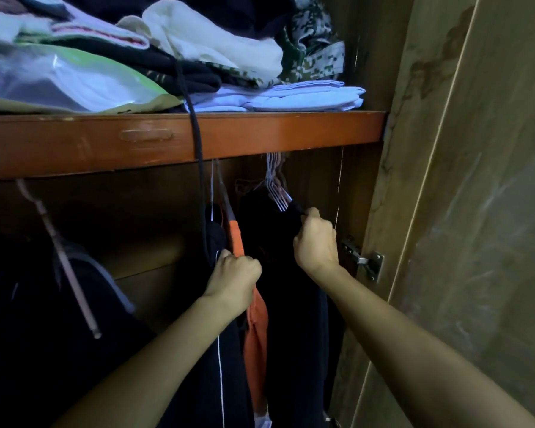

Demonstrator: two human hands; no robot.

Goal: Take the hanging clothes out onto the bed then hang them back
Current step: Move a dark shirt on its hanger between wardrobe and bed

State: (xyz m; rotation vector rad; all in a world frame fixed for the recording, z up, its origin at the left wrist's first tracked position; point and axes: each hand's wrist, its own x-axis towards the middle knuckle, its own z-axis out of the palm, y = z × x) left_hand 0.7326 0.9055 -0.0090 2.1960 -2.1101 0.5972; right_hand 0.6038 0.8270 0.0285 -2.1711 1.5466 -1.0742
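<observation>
Two hands up inside the wardrobe. Left hand curls its fingers around the orange garment just below its hanger; right hand pinches the shoulder of the dark clothes under a bunch of pale hangers. Likely parting the clothes to get at the hooks (rail itself hidden behind the shelf). All hanging clothes remain in the wardrobe; no bed in view. Shelf above holds folded whites, a camouflage piece, a plastic bag. Door hinge just right of the hand.
</observation>
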